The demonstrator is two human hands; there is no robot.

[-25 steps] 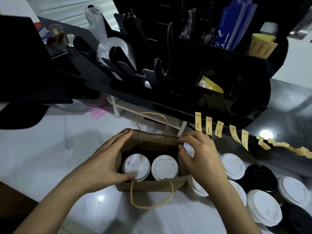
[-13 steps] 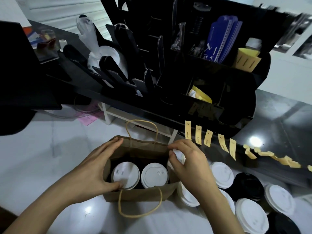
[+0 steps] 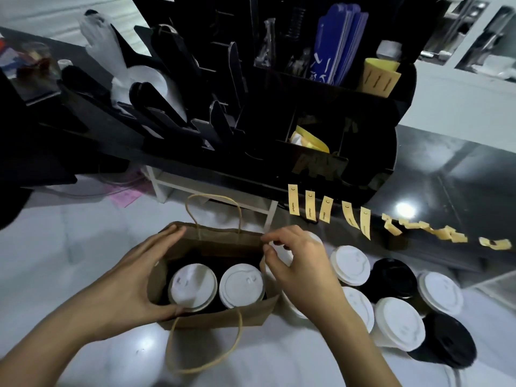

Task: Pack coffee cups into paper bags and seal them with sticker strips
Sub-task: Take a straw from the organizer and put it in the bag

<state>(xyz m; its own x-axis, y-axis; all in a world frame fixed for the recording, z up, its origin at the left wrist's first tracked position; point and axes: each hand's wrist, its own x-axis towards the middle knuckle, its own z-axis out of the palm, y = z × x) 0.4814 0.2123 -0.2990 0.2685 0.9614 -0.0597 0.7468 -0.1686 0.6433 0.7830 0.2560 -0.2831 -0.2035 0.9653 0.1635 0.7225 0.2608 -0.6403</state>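
At nine o'clock of the scene the left hand [image 3: 125, 286] grips the left end of the brown paper bag [image 3: 223, 317], its fingers [image 3: 164, 237] lying along the far rim and its thumb hooked over the near one, steadying the mouth. The bag stands on the white table [image 3: 69, 247] at about six o'clock, still open. Two coffee cups with white lids sit upright inside, side by side: the left cup [image 3: 192, 286] and the right cup [image 3: 241, 286], lids nearly touching. One rope handle [image 3: 212, 208] stands up at the far side; the other lies flopped toward the viewer.

At the bag's right end the right hand [image 3: 301, 272] pinches the top corner of the paper between thumb and curled fingertips, as if gathering that edge in.

Farther right, from three to four o'clock, more lidded cups [image 3: 396, 325] wait in a cluster on the table, white and black lids together, just beside the bag. Above them, at about two o'clock, a row of yellow sticker strips [image 3: 326, 209] hangs from the edge of the black organiser rack [image 3: 363, 152].

By my reckoning the filling of this bag is done and the closing is under way. Next, the two rims want pressing together and folding flat above the lids. Then one hand must reach up for a strip while the other keeps the fold from springing open.
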